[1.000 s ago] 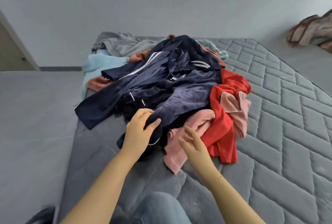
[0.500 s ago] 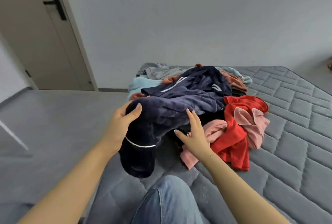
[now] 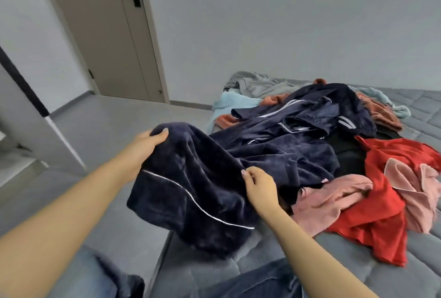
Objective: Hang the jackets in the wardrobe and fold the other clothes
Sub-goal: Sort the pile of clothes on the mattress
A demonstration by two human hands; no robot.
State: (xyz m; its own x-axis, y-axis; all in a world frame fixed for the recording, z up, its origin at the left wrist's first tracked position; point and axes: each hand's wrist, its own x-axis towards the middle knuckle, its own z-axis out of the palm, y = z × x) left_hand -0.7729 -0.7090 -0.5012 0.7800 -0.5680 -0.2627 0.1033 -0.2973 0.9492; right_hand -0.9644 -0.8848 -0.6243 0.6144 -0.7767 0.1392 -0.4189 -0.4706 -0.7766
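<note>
Hands are both gripping the dark navy fleece garment with thin white piping (image 3: 191, 190). Left hand (image 3: 145, 142) is clutching its raised upper edge, thumb pinching on top. Right hand (image 3: 259, 184) is pinching a fold near the middle, fingers curled. Garment's near end is hanging over the grey quilted mattress (image 3: 405, 262) edge; the rest is trailing into the clothes pile. Crumpled red garment (image 3: 381, 178) and pink fleece piece (image 3: 334, 197) are lying just beside it, right of the hands. Beige closed door (image 3: 107, 35) is standing behind.
</note>
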